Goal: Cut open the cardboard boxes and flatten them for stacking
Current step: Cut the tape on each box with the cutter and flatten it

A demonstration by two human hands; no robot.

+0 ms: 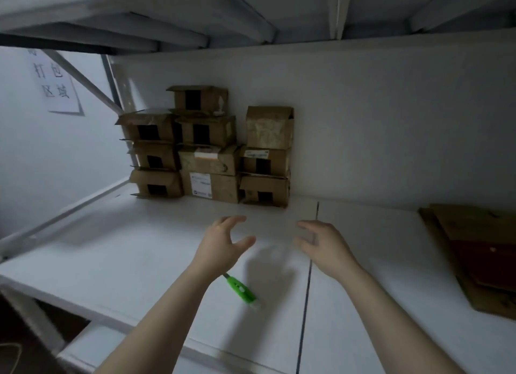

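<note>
The cardboard boxes (206, 147) stand at the back of the white table (111, 262), piled in three uneven columns against the wall (363, 122), many with their end flaps hanging open. The main risk lies in that pile. The top box (199, 98) sits alone on the middle column, and the upright box (269, 128) crowns the right one, so pulling a lower box out first would likely tip the ones above it forward onto the table. The loose flaps could also catch on a neighbouring box and drag it along. A second hazard is the green cutter (241, 290), which lies on the table just under the left forearm. Whether its blade is out cannot be told from here, and an arm drawn back carelessly could brush it or knock it off the near edge. Flattened cardboard (474, 256) is already piled at the far right, well apart from the pile of boxes. Both arms are stretched forward over the table. The left hand (223, 242) and right hand (324, 245) hover side by side, short of the lowest boxes, palms turned toward each other, fingers spread wide and slightly hooked, holding nothing. The pose suggests a two-handed grab.
</note>
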